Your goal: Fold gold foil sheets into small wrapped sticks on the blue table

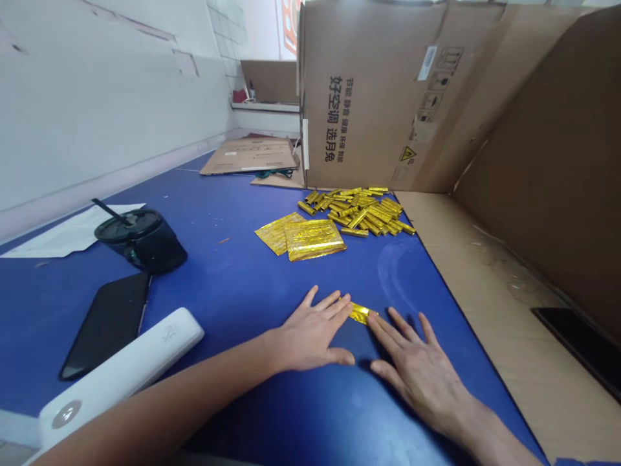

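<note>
A narrow strip of gold foil (359, 313) lies on the blue table in front of me. The fingers of my left hand (313, 333) rest on its left end, spread and flat. My right hand (420, 362) touches the right end with its fingertips, fingers also stretched apart. Beyond the hands lie flat gold foil sheets (316, 240), partly overlapping. Behind them, toward the right, is a heap of gold foil rolls (369, 210), several of them stacked loosely.
A dark lidded mug (160, 239) with a handle stands at left, near a black phone (109, 323) and a long white device (121, 369). A large cardboard box (378, 97) rises behind the rolls. Flat cardboard (252, 156) lies at the back.
</note>
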Demonstrator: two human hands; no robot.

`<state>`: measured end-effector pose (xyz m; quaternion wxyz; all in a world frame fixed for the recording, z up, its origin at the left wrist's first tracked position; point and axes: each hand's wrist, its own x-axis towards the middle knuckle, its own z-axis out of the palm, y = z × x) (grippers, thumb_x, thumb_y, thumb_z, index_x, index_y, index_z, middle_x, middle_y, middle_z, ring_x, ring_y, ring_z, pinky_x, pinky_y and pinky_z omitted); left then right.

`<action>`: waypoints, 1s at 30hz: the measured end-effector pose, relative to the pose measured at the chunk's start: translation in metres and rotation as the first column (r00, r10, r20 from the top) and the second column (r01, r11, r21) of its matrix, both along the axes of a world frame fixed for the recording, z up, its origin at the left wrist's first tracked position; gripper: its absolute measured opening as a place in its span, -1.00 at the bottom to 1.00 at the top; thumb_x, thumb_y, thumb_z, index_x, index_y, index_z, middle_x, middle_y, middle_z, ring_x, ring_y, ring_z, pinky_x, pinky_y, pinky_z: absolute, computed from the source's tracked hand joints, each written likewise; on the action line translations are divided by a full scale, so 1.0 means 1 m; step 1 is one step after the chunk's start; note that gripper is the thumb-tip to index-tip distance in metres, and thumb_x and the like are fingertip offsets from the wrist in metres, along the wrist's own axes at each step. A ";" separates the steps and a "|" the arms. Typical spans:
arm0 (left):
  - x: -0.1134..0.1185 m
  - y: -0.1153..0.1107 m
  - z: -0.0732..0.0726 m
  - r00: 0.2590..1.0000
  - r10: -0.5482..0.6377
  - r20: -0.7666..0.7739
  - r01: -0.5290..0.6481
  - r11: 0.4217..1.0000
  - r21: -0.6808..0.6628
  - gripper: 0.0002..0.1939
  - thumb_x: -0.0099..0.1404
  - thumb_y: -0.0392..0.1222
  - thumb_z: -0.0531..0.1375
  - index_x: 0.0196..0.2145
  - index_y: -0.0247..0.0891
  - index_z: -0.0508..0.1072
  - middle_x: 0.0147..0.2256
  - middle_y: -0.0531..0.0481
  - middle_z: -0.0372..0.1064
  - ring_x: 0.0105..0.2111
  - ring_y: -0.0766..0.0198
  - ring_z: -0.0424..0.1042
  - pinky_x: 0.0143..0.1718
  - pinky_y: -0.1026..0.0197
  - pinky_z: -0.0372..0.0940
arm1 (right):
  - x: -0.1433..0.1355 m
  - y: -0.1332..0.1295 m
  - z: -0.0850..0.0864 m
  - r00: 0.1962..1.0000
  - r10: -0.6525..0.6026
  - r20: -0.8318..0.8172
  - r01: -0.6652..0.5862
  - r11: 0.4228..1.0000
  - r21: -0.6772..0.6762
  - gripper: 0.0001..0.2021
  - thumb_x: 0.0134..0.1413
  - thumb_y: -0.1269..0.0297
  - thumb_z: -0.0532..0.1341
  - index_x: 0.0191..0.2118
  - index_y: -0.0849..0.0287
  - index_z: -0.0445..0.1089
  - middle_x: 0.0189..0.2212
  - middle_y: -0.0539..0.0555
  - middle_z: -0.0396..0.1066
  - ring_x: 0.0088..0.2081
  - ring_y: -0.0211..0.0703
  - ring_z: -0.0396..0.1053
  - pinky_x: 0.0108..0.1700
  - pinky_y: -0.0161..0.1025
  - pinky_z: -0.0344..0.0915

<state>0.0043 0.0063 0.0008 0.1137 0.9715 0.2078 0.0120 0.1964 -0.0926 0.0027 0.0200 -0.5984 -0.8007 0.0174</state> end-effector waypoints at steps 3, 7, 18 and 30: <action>-0.004 -0.017 -0.002 1.000 0.009 0.018 -0.009 0.999 0.049 -0.07 0.03 0.41 -0.24 0.14 -0.38 -0.09 0.14 -0.25 -0.16 0.15 0.00 -0.26 0.05 -0.19 -0.45 | 0.011 0.012 -0.003 1.000 0.012 0.001 -0.012 1.000 0.021 -0.44 0.08 -0.06 -0.14 0.16 0.05 -0.12 0.12 0.02 0.02 0.15 0.11 -0.16 0.02 0.35 -0.22; -0.005 -0.033 -0.004 1.000 -0.001 0.015 0.000 0.998 0.066 -0.03 0.00 0.43 -0.25 0.13 -0.44 -0.07 0.13 -0.28 -0.13 0.15 0.04 -0.25 0.09 -0.07 -0.40 | 0.007 0.020 -0.003 1.000 0.007 -0.006 -0.007 0.999 0.041 -0.45 0.08 -0.06 -0.13 0.15 0.08 -0.07 0.12 0.08 0.02 0.15 0.07 -0.15 0.04 0.32 -0.24; -0.003 -0.036 -0.004 0.998 0.032 0.060 -0.036 0.997 0.073 -0.02 0.02 0.41 -0.23 0.15 -0.48 -0.16 0.14 -0.32 -0.17 0.15 0.00 -0.24 0.08 -0.11 -0.45 | -0.026 0.015 0.000 0.988 0.110 -0.105 -0.117 0.992 -0.055 -0.35 0.09 -0.05 -0.13 0.17 0.33 -0.15 0.16 0.22 -0.13 0.17 -0.05 -0.19 0.13 0.05 -0.17; -0.014 -0.008 -0.005 0.999 0.023 0.026 -0.026 0.993 0.118 -0.16 0.10 0.36 -0.25 0.14 -0.34 -0.08 0.15 -0.19 -0.15 0.16 0.04 -0.31 0.05 -0.16 -0.47 | -0.006 0.000 -0.014 1.000 -0.015 0.022 0.012 0.993 0.120 -0.37 0.05 -0.09 -0.10 0.15 0.23 -0.04 0.12 0.19 0.01 0.15 0.12 -0.14 0.04 0.27 -0.16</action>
